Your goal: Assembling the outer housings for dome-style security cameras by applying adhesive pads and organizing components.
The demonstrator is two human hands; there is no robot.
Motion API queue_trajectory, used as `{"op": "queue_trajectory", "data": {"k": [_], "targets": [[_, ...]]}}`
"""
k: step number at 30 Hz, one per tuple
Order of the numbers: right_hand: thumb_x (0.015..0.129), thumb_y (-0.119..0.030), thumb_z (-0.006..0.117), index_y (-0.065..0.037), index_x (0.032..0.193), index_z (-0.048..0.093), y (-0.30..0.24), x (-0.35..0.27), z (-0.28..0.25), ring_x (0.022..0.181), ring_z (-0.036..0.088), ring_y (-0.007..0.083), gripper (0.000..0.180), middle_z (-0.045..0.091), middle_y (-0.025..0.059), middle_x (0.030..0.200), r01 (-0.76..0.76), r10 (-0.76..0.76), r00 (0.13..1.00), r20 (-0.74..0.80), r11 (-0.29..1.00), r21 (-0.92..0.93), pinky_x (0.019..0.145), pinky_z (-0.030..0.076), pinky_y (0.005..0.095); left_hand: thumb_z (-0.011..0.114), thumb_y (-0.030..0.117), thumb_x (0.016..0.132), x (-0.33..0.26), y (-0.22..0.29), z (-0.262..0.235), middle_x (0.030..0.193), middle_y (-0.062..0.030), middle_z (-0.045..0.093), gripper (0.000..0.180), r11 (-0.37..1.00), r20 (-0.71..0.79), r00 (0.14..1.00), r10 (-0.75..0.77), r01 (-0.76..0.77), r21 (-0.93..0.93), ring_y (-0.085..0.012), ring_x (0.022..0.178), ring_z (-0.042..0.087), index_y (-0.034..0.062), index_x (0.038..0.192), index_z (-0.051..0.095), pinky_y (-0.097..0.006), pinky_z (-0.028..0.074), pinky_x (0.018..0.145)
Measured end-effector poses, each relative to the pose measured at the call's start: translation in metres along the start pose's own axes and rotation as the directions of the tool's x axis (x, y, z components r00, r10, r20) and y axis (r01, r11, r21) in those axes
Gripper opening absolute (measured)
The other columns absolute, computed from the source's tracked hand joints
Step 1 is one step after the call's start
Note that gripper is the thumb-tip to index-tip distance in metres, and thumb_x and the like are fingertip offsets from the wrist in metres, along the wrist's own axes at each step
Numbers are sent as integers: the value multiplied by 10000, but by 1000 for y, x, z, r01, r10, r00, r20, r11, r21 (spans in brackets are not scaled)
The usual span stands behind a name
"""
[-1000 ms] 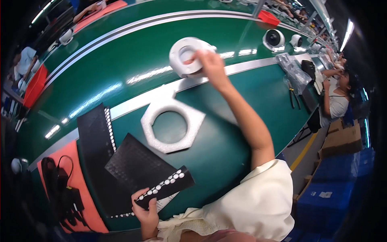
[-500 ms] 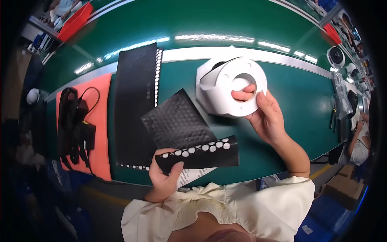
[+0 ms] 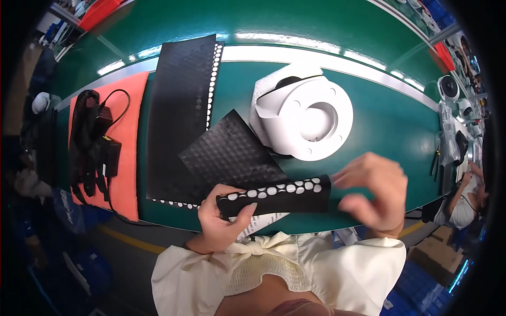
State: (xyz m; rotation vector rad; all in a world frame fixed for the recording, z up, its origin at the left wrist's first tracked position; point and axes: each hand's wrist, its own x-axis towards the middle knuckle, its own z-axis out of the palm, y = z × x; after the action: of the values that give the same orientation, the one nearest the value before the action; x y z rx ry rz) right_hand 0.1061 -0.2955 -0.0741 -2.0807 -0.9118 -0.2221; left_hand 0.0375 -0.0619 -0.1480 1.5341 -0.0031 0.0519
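In the head view, clock read from the black strip (image 3: 292, 200) with white dots: the near edge of the green table (image 3: 392, 121) passes close by at 6 o'clock. Room opens at 2, beyond the white housing (image 3: 295, 116) at 1. The left hand (image 3: 224, 218) clamps the strip's 9 o'clock end, thumb on top. The right hand (image 3: 377, 192), thumb and fingers apart, blurs beside its 3 o'clock end, contact unclear.

black cables (image 3: 84, 126) lie on a coral sheet (image 3: 129, 152) at the left
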Motion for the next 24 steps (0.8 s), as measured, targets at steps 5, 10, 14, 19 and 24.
{"op": "queue_trajectory", "data": {"k": [5, 10, 14, 19, 24], "targets": [[655, -207, 671, -39, 843, 573, -13, 12, 30, 620, 452, 165, 271, 493, 23, 681, 61, 0, 971, 239, 967, -248, 567, 323, 275, 686, 11, 674, 0, 3, 5, 639, -49, 615, 175, 995, 38, 999, 36, -40, 93, -62, 549, 573, -6, 772, 542, -189, 441, 527], [661, -220, 698, -69, 783, 570, -5, 12, 32, 562, 428, 178, 233, 470, 16, 626, 4, 26, 937, 348, 996, -86, 542, 285, 290, 697, 29, 667, 1, -1, 3, 591, -53, 611, 157, 959, 67, 984, 167, -178, 222, -109, 486, 584, 16, 718, 550, -207, 428, 476], [662, -199, 695, -58, 796, 581, -11, 14, 33, 603, 485, 172, 226, 525, 21, 664, -62, 86, 969, 230, 992, -112, 559, 301, 273, 694, 26, 670, 2, -4, 3, 580, -52, 604, 154, 961, 50, 984, 174, -181, 211, -113, 474, 580, 7, 720, 550, -214, 424, 458], [636, -153, 649, -59, 685, 550, -7, 15, 35, 696, 548, 158, 145, 592, 42, 777, 193, -157, 975, 157, 949, -248, 595, 338, 263, 694, 26, 672, 4, -6, 3, 571, -56, 595, 156, 949, 52, 979, 196, -202, 240, -120, 460, 573, -4, 709, 546, -223, 418, 441], [579, -127, 620, -61, 695, 568, -10, 26, 36, 729, 549, 149, 143, 599, 54, 870, 326, -323, 945, 43, 935, -140, 584, 328, 269, 699, 42, 658, 8, -6, 7, 521, -62, 549, 160, 933, 136, 966, 220, -249, 260, -167, 407, 542, 7, 725, 558, -243, 390, 412]]}}
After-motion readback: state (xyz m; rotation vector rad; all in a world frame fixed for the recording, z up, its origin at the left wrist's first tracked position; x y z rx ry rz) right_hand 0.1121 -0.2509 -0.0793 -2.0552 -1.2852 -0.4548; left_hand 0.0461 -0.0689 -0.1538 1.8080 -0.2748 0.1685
